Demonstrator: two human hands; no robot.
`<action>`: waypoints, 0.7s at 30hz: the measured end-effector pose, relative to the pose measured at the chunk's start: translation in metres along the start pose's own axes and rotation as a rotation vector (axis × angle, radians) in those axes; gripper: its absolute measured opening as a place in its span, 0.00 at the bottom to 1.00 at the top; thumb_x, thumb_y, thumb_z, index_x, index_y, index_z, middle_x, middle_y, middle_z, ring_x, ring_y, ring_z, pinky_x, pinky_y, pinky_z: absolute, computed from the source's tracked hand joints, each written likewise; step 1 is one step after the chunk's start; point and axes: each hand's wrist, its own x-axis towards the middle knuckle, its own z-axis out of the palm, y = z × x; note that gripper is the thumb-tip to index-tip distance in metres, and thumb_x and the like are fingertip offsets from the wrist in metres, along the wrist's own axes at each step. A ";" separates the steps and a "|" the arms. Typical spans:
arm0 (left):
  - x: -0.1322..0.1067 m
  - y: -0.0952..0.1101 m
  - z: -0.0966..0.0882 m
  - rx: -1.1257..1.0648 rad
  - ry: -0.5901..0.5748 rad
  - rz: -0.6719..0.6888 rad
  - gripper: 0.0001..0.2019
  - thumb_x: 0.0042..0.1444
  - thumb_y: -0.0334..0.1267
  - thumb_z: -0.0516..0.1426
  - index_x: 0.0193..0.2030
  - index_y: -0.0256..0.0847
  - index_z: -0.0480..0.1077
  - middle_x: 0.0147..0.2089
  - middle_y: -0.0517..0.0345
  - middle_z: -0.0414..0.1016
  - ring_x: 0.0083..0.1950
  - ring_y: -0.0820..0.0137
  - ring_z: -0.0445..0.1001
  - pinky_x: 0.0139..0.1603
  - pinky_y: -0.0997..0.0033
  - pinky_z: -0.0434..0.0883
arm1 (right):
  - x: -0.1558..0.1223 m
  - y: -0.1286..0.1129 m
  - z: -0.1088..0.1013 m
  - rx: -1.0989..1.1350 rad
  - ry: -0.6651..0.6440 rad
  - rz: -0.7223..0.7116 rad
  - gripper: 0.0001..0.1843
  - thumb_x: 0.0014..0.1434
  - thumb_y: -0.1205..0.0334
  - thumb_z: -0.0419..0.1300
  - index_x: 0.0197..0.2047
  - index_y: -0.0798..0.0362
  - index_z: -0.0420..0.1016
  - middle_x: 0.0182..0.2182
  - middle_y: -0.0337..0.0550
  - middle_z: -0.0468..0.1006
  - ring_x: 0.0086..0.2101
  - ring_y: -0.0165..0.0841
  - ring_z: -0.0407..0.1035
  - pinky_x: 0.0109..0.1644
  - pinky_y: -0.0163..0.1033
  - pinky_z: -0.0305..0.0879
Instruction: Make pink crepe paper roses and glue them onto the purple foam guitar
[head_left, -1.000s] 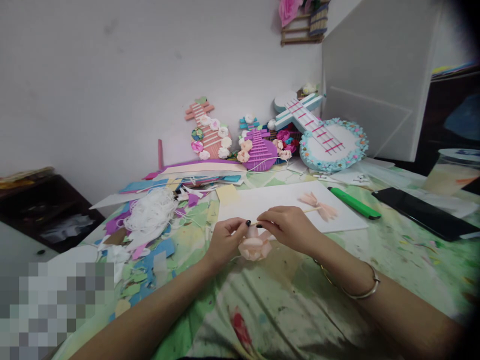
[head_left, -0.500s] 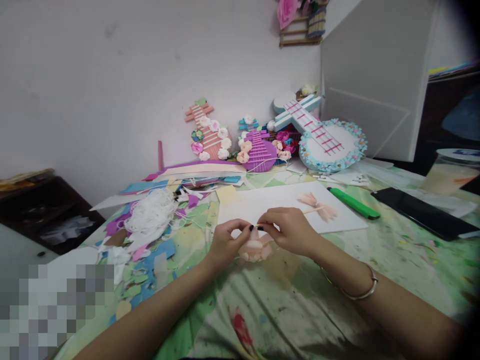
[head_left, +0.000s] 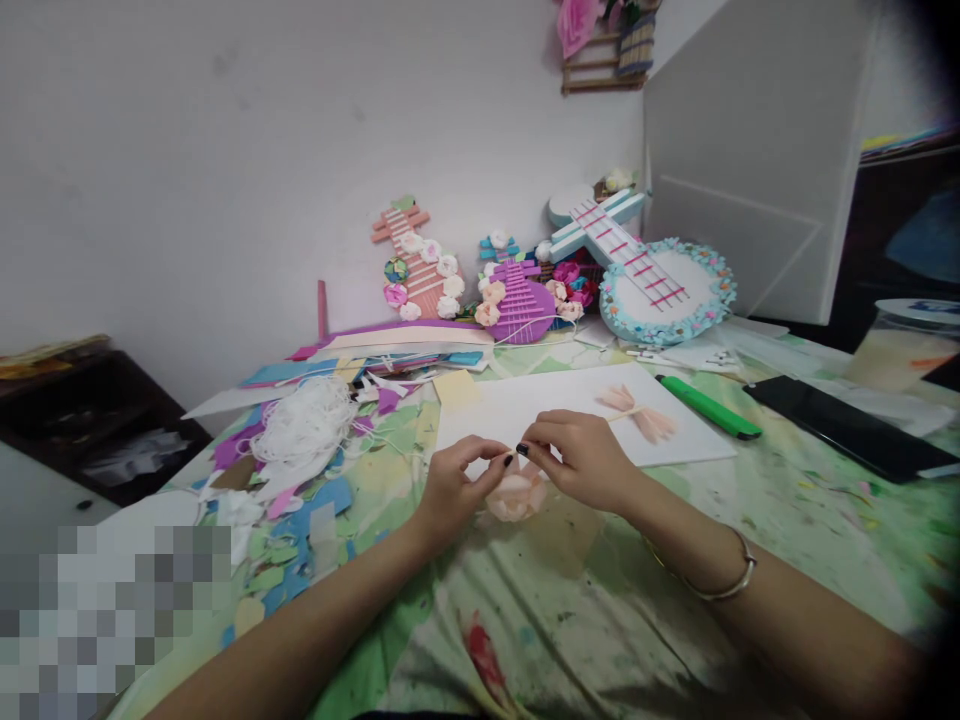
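Note:
A pale peach paper flower (head_left: 517, 497) hangs petals-down beneath my fingertips, low over the tablecloth. My left hand (head_left: 459, 492) is closed in a pinch at the flower's narrow top end. Meeting it there from the other side, my right hand (head_left: 581, 458) pinches with thumb and forefinger, the tips nearly touching. The fingers cover most of the pinched end. Just beyond my hands, a bundle of peach paper strips tied at its middle (head_left: 637, 412) lies on a white sheet (head_left: 540, 388).
A green cutter (head_left: 709, 407) and a black phone (head_left: 832, 425) lie to the right, near a lidded plastic cup (head_left: 904, 345). White string (head_left: 304, 430) and paper scraps (head_left: 281, 550) cover the left. Decorated paper instruments (head_left: 667, 290) lean at the back wall.
Beneath my fingers the paper flower has turned, and its rounded petals face me more. My hands stay close together at nearly the same spot.

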 end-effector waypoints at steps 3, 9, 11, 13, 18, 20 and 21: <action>0.000 0.000 0.000 0.040 0.020 0.058 0.04 0.54 0.32 0.57 0.32 0.37 0.74 0.32 0.55 0.78 0.33 0.71 0.74 0.36 0.74 0.68 | 0.000 0.000 0.001 0.029 0.008 0.003 0.10 0.59 0.62 0.54 0.31 0.53 0.74 0.27 0.40 0.73 0.31 0.30 0.66 0.34 0.34 0.53; -0.001 0.001 0.002 0.098 0.043 0.118 0.03 0.53 0.31 0.57 0.31 0.36 0.73 0.30 0.55 0.76 0.32 0.72 0.73 0.35 0.75 0.68 | 0.002 0.000 0.003 0.062 0.039 -0.029 0.08 0.58 0.61 0.56 0.30 0.54 0.73 0.27 0.41 0.73 0.32 0.31 0.66 0.36 0.36 0.53; -0.001 0.001 0.002 0.102 0.043 0.127 0.03 0.53 0.30 0.57 0.32 0.36 0.73 0.30 0.55 0.76 0.33 0.73 0.74 0.35 0.75 0.68 | 0.002 0.000 0.004 0.065 0.041 -0.037 0.07 0.58 0.62 0.57 0.30 0.55 0.72 0.27 0.41 0.74 0.32 0.31 0.66 0.38 0.37 0.53; -0.001 0.002 0.001 0.103 0.043 0.136 0.03 0.52 0.30 0.57 0.32 0.36 0.73 0.31 0.55 0.76 0.33 0.72 0.74 0.35 0.75 0.68 | 0.002 0.000 0.004 0.066 0.041 -0.044 0.07 0.57 0.62 0.58 0.30 0.55 0.72 0.27 0.41 0.74 0.32 0.31 0.66 0.39 0.38 0.52; -0.002 0.003 0.002 0.110 0.056 0.160 0.03 0.52 0.28 0.57 0.32 0.36 0.73 0.30 0.55 0.77 0.32 0.73 0.74 0.35 0.75 0.68 | 0.002 0.002 0.005 0.069 0.041 -0.064 0.07 0.59 0.63 0.57 0.31 0.54 0.72 0.28 0.40 0.74 0.32 0.30 0.67 0.38 0.38 0.50; -0.002 0.002 0.002 0.119 0.074 0.154 0.03 0.52 0.29 0.57 0.31 0.36 0.72 0.30 0.56 0.77 0.32 0.73 0.74 0.35 0.76 0.68 | 0.003 0.005 0.005 0.041 0.048 -0.082 0.07 0.59 0.62 0.57 0.32 0.54 0.72 0.29 0.40 0.75 0.33 0.30 0.67 0.38 0.38 0.50; -0.002 0.002 0.002 0.122 0.083 0.149 0.03 0.52 0.29 0.57 0.30 0.36 0.72 0.29 0.56 0.76 0.31 0.73 0.73 0.35 0.76 0.68 | 0.003 0.007 0.005 0.019 0.051 -0.085 0.07 0.60 0.61 0.57 0.32 0.54 0.72 0.30 0.40 0.75 0.33 0.30 0.68 0.39 0.38 0.49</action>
